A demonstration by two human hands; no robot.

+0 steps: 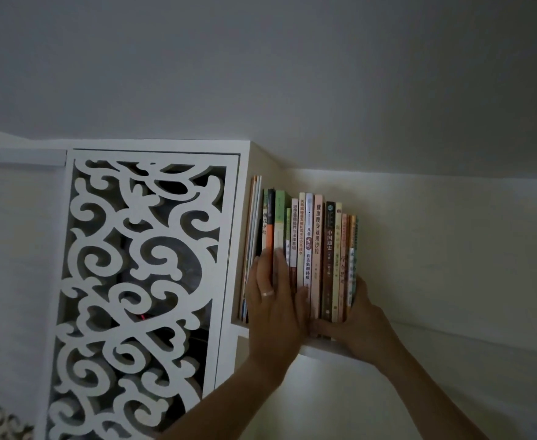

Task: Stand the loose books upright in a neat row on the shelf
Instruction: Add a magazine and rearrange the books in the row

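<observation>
Evidently squaring up: left hand (273, 296) pressed flat on the books (311, 255); right hand (352, 322) cupped the row's end; gentle inward pressure suited.

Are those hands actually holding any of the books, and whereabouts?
The left hand lies flat against the lower spines of the row of books. The right hand cups the row's right end near the bottom. No book is lifted off the shelf.

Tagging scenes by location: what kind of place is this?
Most likely a home room. A white wall shelf holds a row of upright books, beside a white cabinet with a carved scrollwork panel, against a plain wall.
</observation>
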